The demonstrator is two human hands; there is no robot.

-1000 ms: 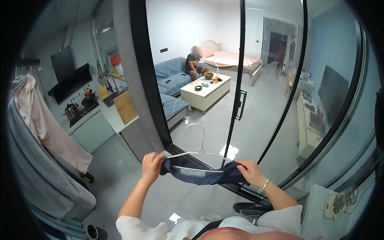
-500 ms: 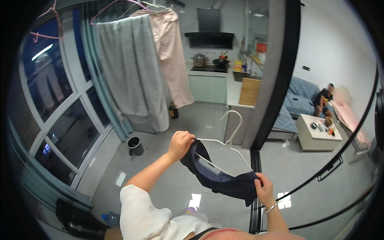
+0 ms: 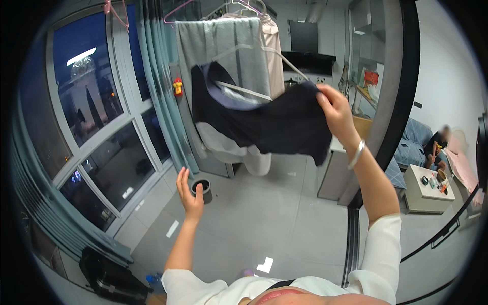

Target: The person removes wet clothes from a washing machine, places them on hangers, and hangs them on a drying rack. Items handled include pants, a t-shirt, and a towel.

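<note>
The left hand (image 3: 191,203) is raised and holds nothing, thumb spread from its fingers. Above and right of it, the right hand (image 3: 337,113) closes on the near end of a dark garment (image 3: 269,127), which stretches leftward on a white hanger (image 3: 287,64). Beyond the left hand stands a bin (image 3: 207,196); beyond the garment hangs a grey towel (image 3: 218,36).

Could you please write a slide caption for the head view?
The right hand holds a dark garment on a white hanger; the left hand is empty.
</note>
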